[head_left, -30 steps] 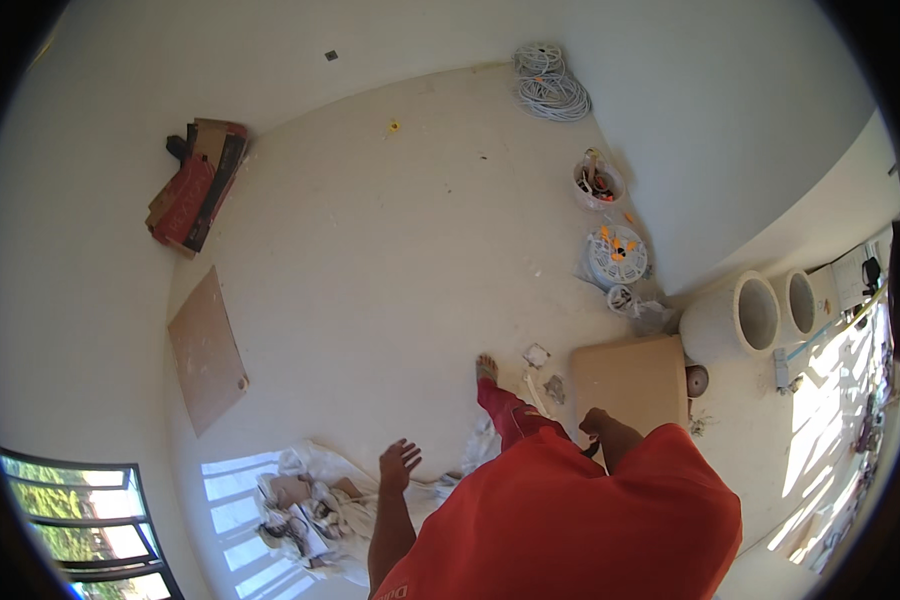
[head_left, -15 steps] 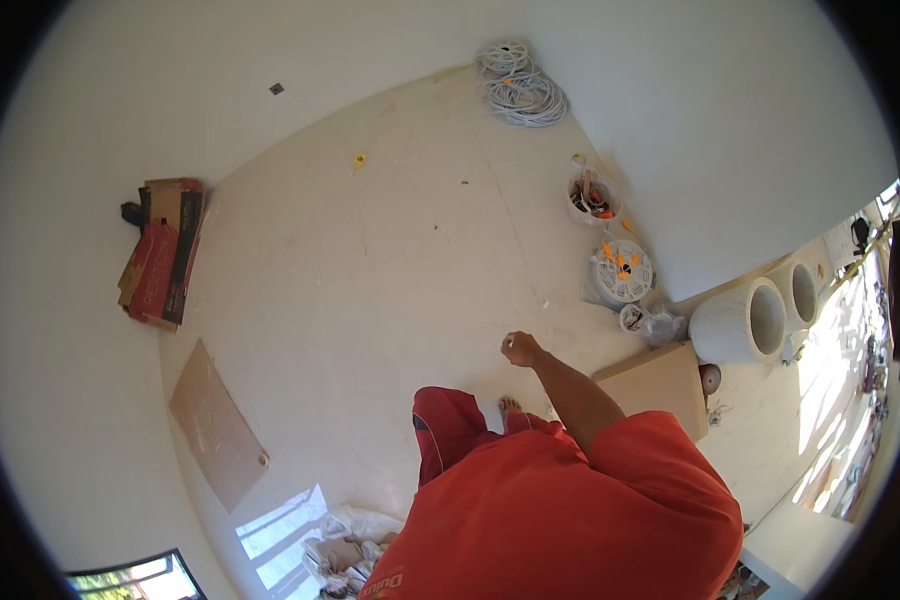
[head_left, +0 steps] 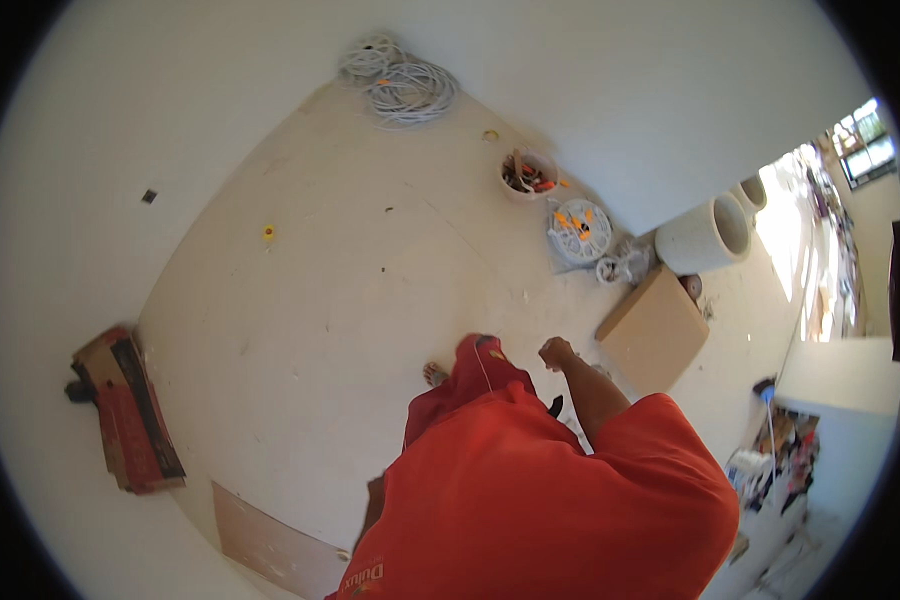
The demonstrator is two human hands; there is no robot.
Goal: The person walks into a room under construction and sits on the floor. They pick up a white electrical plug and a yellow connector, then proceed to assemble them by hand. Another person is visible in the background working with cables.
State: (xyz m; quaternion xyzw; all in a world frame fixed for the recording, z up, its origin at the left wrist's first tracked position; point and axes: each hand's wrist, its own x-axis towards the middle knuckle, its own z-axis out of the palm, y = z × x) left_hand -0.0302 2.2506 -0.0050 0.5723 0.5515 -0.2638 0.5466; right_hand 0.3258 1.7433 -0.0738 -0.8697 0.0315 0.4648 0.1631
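My right hand (head_left: 556,353) hangs in front of me over the pale floor, at the end of a bare forearm. Its fingers are curled closed, and whatever they may hold is too small to make out. The nearest thing to it is a flat brown cardboard box (head_left: 654,328) on the floor to its right, apart from the hand. A strip of my left arm (head_left: 374,497) shows along the left edge of my red shirt; the fingers on that side are hidden. My bare foot (head_left: 435,374) is on the floor below.
Cable coils (head_left: 410,92) lie in the far corner. Along the right wall stand a tool bucket (head_left: 528,176), a white spool (head_left: 579,231) and large round planters (head_left: 703,236). Flattened cartons (head_left: 130,415) lean on the left wall, near a brown board (head_left: 275,540). A yellow tape roll (head_left: 268,232) lies left.
The view has swung to the right, so the coils, cartons and tape roll sit further left. A step has been taken, with the other foot showing now. My right hand stays closed.
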